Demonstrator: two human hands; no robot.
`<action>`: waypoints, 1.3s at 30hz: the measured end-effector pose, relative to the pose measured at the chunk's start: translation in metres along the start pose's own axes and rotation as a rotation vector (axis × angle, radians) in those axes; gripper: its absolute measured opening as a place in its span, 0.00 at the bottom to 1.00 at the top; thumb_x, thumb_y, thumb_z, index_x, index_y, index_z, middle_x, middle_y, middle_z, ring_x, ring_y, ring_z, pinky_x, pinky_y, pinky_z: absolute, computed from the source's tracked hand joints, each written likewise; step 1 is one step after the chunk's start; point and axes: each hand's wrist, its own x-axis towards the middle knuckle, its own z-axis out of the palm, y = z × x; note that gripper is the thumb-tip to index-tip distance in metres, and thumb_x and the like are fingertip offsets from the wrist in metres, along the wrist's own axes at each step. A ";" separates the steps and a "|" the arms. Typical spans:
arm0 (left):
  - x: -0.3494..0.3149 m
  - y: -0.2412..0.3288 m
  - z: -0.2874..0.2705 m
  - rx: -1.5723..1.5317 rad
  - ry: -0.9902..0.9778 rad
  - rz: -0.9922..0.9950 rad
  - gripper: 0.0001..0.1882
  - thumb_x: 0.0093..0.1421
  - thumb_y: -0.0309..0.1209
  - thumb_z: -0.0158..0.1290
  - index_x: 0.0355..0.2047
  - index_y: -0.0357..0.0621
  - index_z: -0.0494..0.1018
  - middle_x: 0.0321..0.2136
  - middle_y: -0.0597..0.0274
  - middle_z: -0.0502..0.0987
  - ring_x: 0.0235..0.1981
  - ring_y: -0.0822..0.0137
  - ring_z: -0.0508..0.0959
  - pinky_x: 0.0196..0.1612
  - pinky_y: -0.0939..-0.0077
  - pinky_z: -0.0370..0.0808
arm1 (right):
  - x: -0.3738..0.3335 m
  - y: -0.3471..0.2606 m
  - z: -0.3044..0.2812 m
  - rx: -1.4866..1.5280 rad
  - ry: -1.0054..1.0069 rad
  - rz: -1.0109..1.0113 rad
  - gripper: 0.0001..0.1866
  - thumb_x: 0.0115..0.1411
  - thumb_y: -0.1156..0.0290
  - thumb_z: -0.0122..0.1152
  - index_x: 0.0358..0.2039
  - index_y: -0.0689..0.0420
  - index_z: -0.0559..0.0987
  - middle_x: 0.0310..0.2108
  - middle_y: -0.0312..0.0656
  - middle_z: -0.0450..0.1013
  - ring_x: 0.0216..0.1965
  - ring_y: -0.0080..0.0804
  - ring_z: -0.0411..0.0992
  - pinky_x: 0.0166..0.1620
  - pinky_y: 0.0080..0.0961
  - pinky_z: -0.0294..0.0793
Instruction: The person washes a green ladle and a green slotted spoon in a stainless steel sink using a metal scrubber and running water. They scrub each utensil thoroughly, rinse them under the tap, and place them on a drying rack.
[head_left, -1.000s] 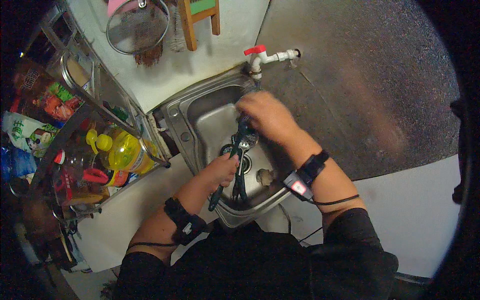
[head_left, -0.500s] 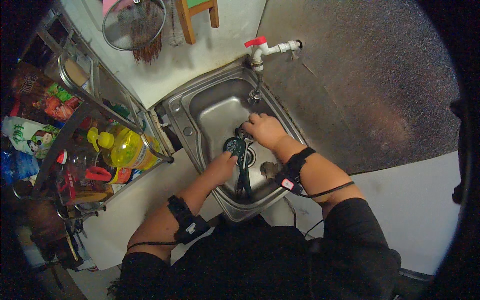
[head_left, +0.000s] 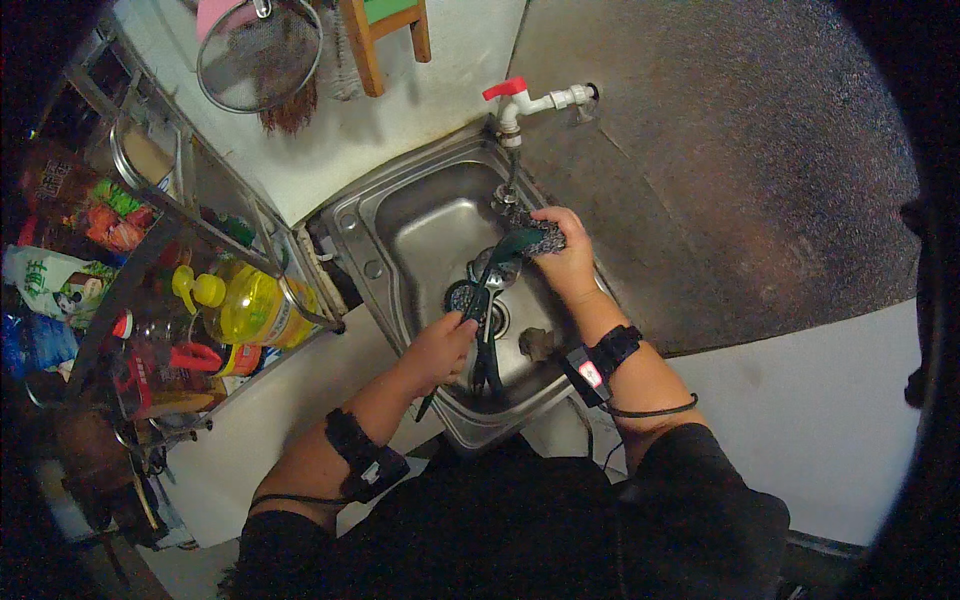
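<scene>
The right hand (head_left: 567, 264) has shifted rightward, its fingers clamped on a scouring pad (head_left: 546, 237) against the dark-green utensil (head_left: 513, 244), centre of the frame; scrubbing seems ongoing. The left hand (head_left: 441, 352) grips the handle (head_left: 425, 407).

- You are in a kitchen: your stainless-steel sink (head_left: 430, 222) shows it first.
- At the sink's far end you have a white plastic tap (head_left: 511, 128) with a red lever.
- Inside the sink you see dark cooking utensils (head_left: 487, 370).
- Left of the sink, your metal rack (head_left: 116, 158) carries bottles (head_left: 250, 308) and packets (head_left: 60, 277).
- Beyond the sink, toward its left, a round mesh strainer (head_left: 257, 62) hangs by the white wall (head_left: 440, 95).
</scene>
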 end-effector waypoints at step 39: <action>0.022 0.016 0.009 -0.548 -0.496 -0.018 0.12 0.61 0.42 0.35 0.27 0.51 0.61 0.12 0.74 0.53 0.08 0.81 0.51 0.09 0.86 0.49 | 0.022 -0.042 -0.038 -0.312 0.021 -0.157 0.28 0.44 0.73 0.55 0.49 0.51 0.65 0.49 0.46 0.60 0.48 0.44 0.61 0.50 0.34 0.61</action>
